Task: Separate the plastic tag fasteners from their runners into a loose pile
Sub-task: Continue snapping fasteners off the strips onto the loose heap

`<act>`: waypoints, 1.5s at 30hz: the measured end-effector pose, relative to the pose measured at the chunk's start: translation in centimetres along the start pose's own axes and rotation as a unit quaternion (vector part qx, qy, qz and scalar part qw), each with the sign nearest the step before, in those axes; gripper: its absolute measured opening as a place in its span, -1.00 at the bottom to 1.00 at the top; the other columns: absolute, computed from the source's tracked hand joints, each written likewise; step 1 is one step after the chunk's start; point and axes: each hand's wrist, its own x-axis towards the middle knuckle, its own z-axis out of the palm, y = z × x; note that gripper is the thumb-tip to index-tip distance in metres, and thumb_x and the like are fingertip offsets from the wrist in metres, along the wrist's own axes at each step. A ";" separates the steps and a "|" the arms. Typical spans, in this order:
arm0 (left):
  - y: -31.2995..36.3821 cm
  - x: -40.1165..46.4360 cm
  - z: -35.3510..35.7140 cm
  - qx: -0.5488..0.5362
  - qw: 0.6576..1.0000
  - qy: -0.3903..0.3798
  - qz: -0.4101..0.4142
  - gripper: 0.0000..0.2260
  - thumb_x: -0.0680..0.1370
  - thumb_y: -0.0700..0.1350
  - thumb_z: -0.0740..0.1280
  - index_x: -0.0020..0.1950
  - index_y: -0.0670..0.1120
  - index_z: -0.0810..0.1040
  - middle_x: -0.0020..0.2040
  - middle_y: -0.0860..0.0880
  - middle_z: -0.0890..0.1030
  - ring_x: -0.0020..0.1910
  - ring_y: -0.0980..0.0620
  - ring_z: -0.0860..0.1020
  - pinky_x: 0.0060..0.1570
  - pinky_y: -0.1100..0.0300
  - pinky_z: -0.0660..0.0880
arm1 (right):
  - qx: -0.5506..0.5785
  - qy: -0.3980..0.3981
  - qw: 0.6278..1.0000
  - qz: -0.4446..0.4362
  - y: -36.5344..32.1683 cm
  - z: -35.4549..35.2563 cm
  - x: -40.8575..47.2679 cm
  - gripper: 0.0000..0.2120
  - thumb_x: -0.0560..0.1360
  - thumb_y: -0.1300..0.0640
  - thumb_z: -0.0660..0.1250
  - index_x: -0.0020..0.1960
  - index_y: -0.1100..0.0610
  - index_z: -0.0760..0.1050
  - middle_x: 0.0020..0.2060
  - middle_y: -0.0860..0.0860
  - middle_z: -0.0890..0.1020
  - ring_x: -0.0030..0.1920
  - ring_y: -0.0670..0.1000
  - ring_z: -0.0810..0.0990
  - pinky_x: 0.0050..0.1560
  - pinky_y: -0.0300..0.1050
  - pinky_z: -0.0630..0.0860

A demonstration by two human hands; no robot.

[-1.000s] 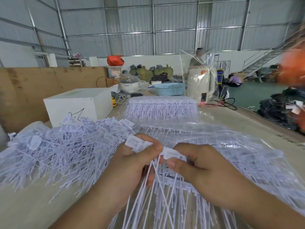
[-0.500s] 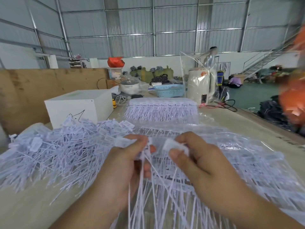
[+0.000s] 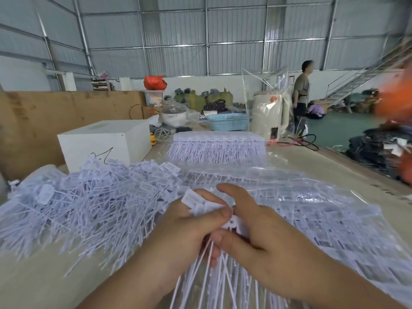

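**Bunch held at centre, pile on the left**

The left hand (image 3: 189,228) and right hand (image 3: 265,239) meet at centre, both pinching one bunch of white plastic tag fasteners (image 3: 209,221) by the flat heads. Long axis runs toward the person: heads up and away, thin tails hanging down between the wrists. The loose pile of separated white fasteners (image 3: 89,201) lies left of the hands, so the left hand is nearer for the drop (judgement). Unseparated fastener sheets in clear plastic (image 3: 312,208) lie right, just beside the right hand.
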 end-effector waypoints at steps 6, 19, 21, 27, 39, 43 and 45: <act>-0.6 0.5 -0.3 -0.068 0.992 0.106 -0.004 -0.84 0.20 -0.01 0.52 -0.31 0.00 0.63 -0.43 -0.11 0.54 -0.62 -0.02 0.40 -0.57 0.24 0.38 | -0.039 0.030 0.999 0.010 0.2 -1.5 -0.1 -0.74 0.53 -0.27 0.19 -0.26 -0.18 0.29 -0.47 -0.19 0.47 -0.49 -0.09 0.39 -0.43 -0.20 0.21; 0.5 0.3 -0.3 -0.219 0.957 0.185 -0.033 -0.95 0.53 -0.17 0.36 -0.12 -0.12 0.55 -0.48 -0.04 0.46 -0.61 0.08 0.36 -0.65 0.28 0.36 | -0.040 0.274 0.961 -0.007 -0.8 -1.1 -0.3 -0.71 0.53 -0.25 0.16 -0.27 -0.14 0.24 -0.53 -0.10 0.35 -0.52 -0.08 0.32 -0.53 -0.27 0.19; 0.2 0.4 -0.2 -0.182 0.970 0.160 -0.025 -0.93 0.48 -0.14 0.40 -0.11 -0.11 0.56 -0.49 -0.07 0.46 -0.61 0.05 0.37 -0.64 0.26 0.34 | 0.000 0.176 0.984 -0.005 -0.5 -1.2 -0.3 -0.83 0.52 -0.34 0.12 -0.01 -0.28 0.30 -0.50 -0.19 0.47 -0.52 -0.14 0.41 -0.48 -0.34 0.30; -0.5 0.1 0.5 -0.074 0.997 0.024 0.017 -0.85 0.39 0.00 0.42 -0.16 -0.07 0.60 -0.47 -0.19 0.44 -0.62 -0.06 0.41 -0.57 0.21 0.39 | -0.042 -0.008 0.999 -0.009 0.0 -0.8 -0.1 -0.43 0.57 -0.24 0.12 0.46 -0.29 -0.10 -0.10 -0.23 0.66 -0.19 -0.19 0.59 -0.04 -0.06 0.53; 0.1 0.5 -0.3 -0.052 0.993 0.102 0.014 -0.80 0.30 -0.15 0.44 -0.12 -0.11 0.54 -0.42 -0.09 0.55 -0.61 0.02 0.40 -0.61 0.24 0.38 | -0.040 0.047 0.998 0.010 0.8 -1.6 0.1 -0.83 0.53 -0.24 0.23 -0.10 -0.17 0.44 -0.42 -0.22 0.50 -0.44 -0.11 0.44 -0.41 -0.17 0.32; 0.3 0.4 0.2 -0.088 0.988 0.122 -0.022 -0.83 0.33 -0.17 0.44 -0.11 -0.10 0.55 -0.41 -0.05 0.54 -0.58 0.04 0.42 -0.59 0.25 0.40 | -0.005 0.080 0.996 0.033 0.8 -1.1 0.2 -0.76 0.55 -0.10 0.29 -0.25 -0.05 0.39 -0.52 -0.10 0.43 -0.52 -0.08 0.35 -0.44 -0.10 0.28; 0.4 0.4 0.7 -0.153 0.979 0.125 -0.057 -0.87 0.40 -0.19 0.43 -0.07 -0.09 0.58 -0.42 -0.03 0.53 -0.58 0.08 0.41 -0.59 0.27 0.41 | 0.011 0.144 0.989 0.027 0.5 -0.5 0.3 -0.75 0.56 -0.11 0.29 -0.25 -0.05 0.40 -0.54 -0.12 0.42 -0.53 -0.08 0.35 -0.47 -0.17 0.24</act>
